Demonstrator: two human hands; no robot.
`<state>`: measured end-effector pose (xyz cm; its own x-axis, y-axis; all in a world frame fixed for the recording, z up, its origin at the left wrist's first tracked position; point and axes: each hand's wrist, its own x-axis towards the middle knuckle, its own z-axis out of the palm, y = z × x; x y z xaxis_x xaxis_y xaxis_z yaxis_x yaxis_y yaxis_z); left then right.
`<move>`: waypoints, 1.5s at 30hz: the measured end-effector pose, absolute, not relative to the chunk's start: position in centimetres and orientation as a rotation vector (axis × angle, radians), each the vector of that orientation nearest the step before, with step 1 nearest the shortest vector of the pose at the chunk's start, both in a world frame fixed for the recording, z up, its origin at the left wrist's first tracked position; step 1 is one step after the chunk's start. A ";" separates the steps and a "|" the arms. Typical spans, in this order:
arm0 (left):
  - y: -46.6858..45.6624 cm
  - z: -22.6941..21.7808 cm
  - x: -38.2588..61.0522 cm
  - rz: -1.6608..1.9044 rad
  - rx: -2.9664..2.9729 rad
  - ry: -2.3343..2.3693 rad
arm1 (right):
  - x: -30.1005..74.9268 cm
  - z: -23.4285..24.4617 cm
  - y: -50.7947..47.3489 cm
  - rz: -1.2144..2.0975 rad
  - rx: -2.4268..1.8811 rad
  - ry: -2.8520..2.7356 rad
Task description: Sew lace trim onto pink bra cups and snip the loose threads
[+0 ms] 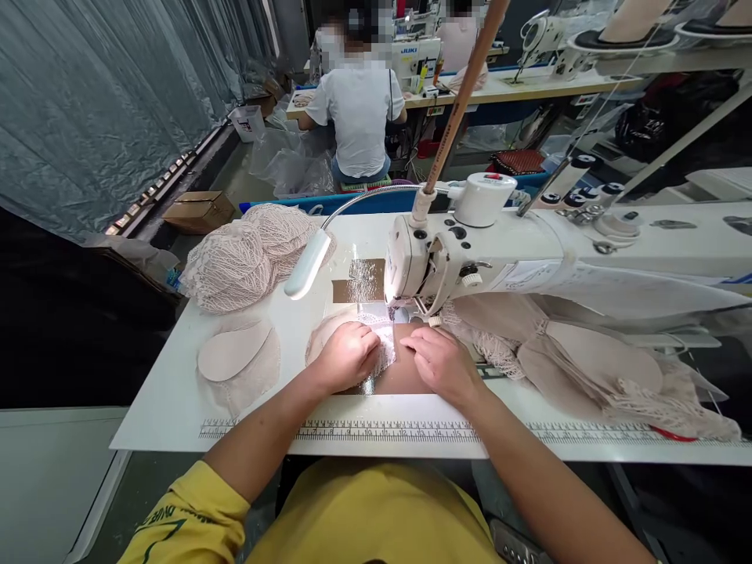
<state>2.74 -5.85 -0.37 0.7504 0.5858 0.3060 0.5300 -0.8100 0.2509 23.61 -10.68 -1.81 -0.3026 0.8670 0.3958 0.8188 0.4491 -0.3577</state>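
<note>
Under the needle of a white sewing machine [446, 251] lies a pale beige lace fabric piece [385, 341], lit by a lamp. My left hand [346, 359] is closed on its left part, fingers bent and pressed onto the cloth. To the right of the needle, my right hand [446, 366] rests palm down on the tan patch of the bed [405, 374]. Its fingers are stretched toward the fabric's right edge and a little apart, with nothing visible in them. The fabric under my left palm is hidden.
Lace bundles [247, 254] lie back left, with an oval cup piece [235, 352] in front of them. More beige cup pieces [581, 360] are heaped right. A lamp [309, 262] hangs over the table. A printed ruler [381, 431] runs along the front edge. A person [358, 117] sits ahead.
</note>
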 end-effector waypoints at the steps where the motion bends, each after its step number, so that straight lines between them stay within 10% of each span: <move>1: -5.8 -0.3 2.6 0.575 2.772 0.910 | 23.5 -1.7 -10.8 0.147 -1.385 -2.194; 45: -6.2 -0.2 1.6 0.300 3.051 0.554 | 23.0 -1.5 -14.2 0.131 -1.545 -2.415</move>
